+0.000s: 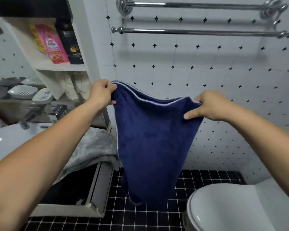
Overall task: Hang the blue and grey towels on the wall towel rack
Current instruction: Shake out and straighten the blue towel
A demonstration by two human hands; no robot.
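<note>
The person holds the blue towel up by its top edge, the left hand pinching one upper corner and the right hand gripping the other, so the cloth hangs doubled in front of the tiled wall, above the black floor and beside the toilet. The towel rack is mounted on the wall well above the hands, both chrome bars bare. The grey towel lies crumpled on the vanity edge beside the sink, below the left forearm.
</note>
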